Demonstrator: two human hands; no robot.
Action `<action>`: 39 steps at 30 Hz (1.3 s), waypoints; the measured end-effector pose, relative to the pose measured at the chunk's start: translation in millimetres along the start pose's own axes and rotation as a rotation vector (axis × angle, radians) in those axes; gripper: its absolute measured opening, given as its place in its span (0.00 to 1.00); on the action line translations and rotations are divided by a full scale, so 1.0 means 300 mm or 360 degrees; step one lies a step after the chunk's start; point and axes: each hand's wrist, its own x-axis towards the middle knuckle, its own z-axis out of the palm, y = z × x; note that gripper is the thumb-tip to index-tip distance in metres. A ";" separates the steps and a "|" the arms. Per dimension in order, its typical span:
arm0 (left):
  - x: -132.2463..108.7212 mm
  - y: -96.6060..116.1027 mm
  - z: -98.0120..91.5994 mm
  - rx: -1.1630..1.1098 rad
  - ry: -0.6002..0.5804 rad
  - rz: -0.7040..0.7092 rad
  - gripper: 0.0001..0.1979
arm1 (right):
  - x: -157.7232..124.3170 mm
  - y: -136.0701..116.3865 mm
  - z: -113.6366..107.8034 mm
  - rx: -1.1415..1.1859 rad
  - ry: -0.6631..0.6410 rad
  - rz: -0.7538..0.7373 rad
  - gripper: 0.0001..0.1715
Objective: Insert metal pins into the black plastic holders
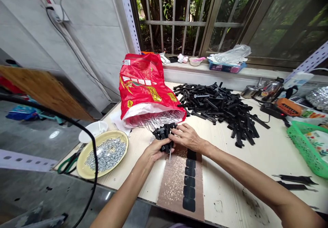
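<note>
Looping black cable (96, 168) hangs closest, left of the work. Behind it, a pale wooden tabletop (225, 173).

Progress, by my reading: early or partway, with plenty left. Large heap of loose black plastic bar-shaped pieces (212, 101) at the far right; open red printed bag (143, 84) spilling thin silver metal rods (156, 118) from its mouth; yellow oval dish (81, 159) well stocked with small silver metal parts (105, 154). Set apart at the right edge: 2 black pieces with metal tips (294, 179), perhaps further along than the heap. Exact tally of done items: cannot tell.

Hands together. Left hand (154, 150) clamped round a bundle of black plastic pieces (164, 134), thumb across the near side. Right hand (189, 137) reaches in from the right, fingers touching the bundle; whether they pinch 1 piece, cannot tell. Slim silver tip (170, 156) points down from the bundle.

Bundle location: between both hands, just in front of the bag's mouth, above the far end of a flat brown board (171, 200) bearing a row of black rounded squares (189, 188). Heap lies beyond the right hand, apart from it.
</note>
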 end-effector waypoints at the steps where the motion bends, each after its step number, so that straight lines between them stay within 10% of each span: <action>1: 0.000 -0.003 0.005 0.0042 -0.0035 -0.0065 0.14 | -0.007 0.004 -0.001 -0.0021 -0.0024 -0.0013 0.16; 15: 0.017 0.102 -0.037 0.0429 0.0586 0.0754 0.20 | -0.178 0.179 -0.019 -0.0040 -0.0664 0.0759 0.13; 21: 0.036 0.045 0.029 0.0511 0.0388 0.0670 0.18 | -0.077 0.317 0.031 0.0044 -0.0466 0.1451 0.15; 28: 0.057 0.018 0.089 0.0522 0.0182 0.0661 0.17 | -0.004 0.383 0.151 0.0017 -0.0320 0.1513 0.13; 39: 0.071 -0.014 0.055 0.0711 0.0283 0.1002 0.20 | -0.186 0.376 0.086 -0.0019 -0.0123 0.1503 0.16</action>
